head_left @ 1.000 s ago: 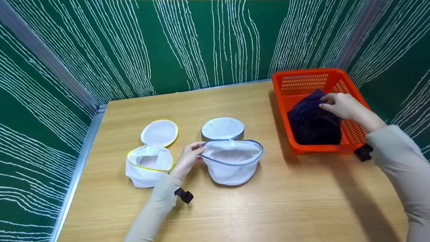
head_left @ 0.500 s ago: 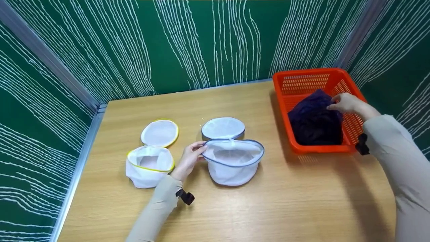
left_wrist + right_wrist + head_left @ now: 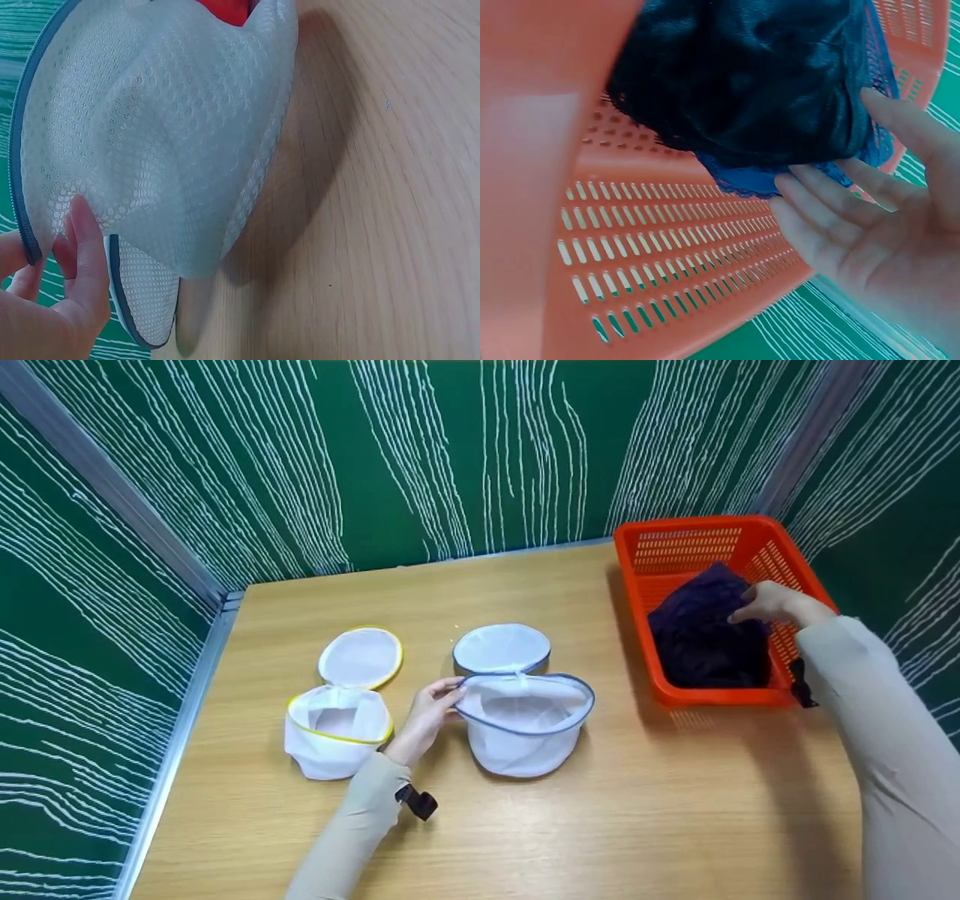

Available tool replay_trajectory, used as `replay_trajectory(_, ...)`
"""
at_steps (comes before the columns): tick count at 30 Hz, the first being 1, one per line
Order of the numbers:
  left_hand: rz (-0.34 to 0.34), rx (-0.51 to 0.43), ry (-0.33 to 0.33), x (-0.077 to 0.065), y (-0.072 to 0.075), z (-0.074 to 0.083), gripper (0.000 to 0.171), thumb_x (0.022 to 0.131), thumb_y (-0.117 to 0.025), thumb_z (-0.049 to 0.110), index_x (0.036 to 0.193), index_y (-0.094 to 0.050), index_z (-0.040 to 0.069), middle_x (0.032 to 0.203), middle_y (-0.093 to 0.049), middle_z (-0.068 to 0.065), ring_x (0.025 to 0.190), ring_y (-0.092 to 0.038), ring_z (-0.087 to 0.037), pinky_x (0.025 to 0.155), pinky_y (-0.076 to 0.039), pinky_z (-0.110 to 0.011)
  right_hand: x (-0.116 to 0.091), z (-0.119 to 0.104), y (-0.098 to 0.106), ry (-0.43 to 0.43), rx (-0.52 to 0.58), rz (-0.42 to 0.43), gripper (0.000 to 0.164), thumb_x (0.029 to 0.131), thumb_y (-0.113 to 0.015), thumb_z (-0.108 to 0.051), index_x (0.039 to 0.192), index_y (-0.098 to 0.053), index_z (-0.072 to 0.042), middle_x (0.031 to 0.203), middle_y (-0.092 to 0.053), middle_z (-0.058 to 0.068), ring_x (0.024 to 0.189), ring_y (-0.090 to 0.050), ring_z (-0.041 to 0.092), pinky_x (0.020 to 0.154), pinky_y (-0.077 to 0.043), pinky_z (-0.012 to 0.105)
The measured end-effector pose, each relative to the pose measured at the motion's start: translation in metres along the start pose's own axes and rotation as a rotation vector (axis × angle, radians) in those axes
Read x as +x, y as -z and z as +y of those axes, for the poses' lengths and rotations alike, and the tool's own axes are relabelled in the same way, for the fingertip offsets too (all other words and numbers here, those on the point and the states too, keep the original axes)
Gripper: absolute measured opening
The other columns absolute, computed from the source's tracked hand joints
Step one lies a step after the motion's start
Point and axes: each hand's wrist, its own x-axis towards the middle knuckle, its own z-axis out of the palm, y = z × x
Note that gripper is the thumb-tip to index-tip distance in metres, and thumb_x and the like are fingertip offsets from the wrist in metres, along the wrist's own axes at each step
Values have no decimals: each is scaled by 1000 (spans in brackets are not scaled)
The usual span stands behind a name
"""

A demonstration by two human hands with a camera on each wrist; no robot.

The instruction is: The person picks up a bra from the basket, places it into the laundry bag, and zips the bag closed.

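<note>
My left hand (image 3: 431,710) pinches the left side of the grey-zipped rim of a white mesh laundry bag (image 3: 523,746). The bag stands unzipped with its mouth up and its round lid (image 3: 502,648) folded back. In the left wrist view, thumb and fingers of the left hand (image 3: 64,289) hold the zip edge of the mesh. On the right, my right hand (image 3: 776,604) is inside a red basket (image 3: 652,667), at dark clothing (image 3: 709,637). The right wrist view shows its fingers nearly straight, touching the edge of black, shiny, lace-trimmed underwear (image 3: 742,82); blue lace (image 3: 754,180) lies behind.
A smaller white mesh laundry bag (image 3: 326,757) with a yellow zip stands open at the left, its round lid (image 3: 360,657) laid back. Green walls (image 3: 390,472) with white streaks enclose the wooden table (image 3: 562,840) at the back and sides.
My right hand has shifted slightly right and then down along the clothing in the basket. The left hand keeps its hold on the laundry bag's rim.
</note>
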Motion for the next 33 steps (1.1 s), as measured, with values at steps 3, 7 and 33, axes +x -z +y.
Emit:
replay_trajectory(3, 3, -3, 4, 0, 0, -1, 32, 86, -55, 6, 115, -51, -7, 86, -55, -3, 69, -53, -10, 68, -49, -31, 3, 2, -3, -3, -12, -1, 66, 86, -53, -22, 120, -25, 27, 119, -27, 46, 100, -41, 52, 79, -42, 53)
replay_trajectory(7, 6, -7, 9, 0, -1, 0, 31, 86, -55, 6, 114, -52, -7, 86, -55, -3, 69, -54, -10, 68, -49, -31, 6, 3, -5, -34, 4, -37, 72, 86, -53, -25, 122, -19, 27, 121, -21, 46, 105, -34, 54, 79, -43, 52)
replay_trajectory(33, -13, -46, 8, 0, -1, -3, 31, 86, -54, 5, 114, -51, -8, 83, -55, 0, 66, -54, -8, 69, -48, -35, 11, 1, -16, -19, 40, -28, 70, 83, -59, -17, 125, -20, 24, 124, -20, 44, 105, -35, 54, 76, -44, 52)
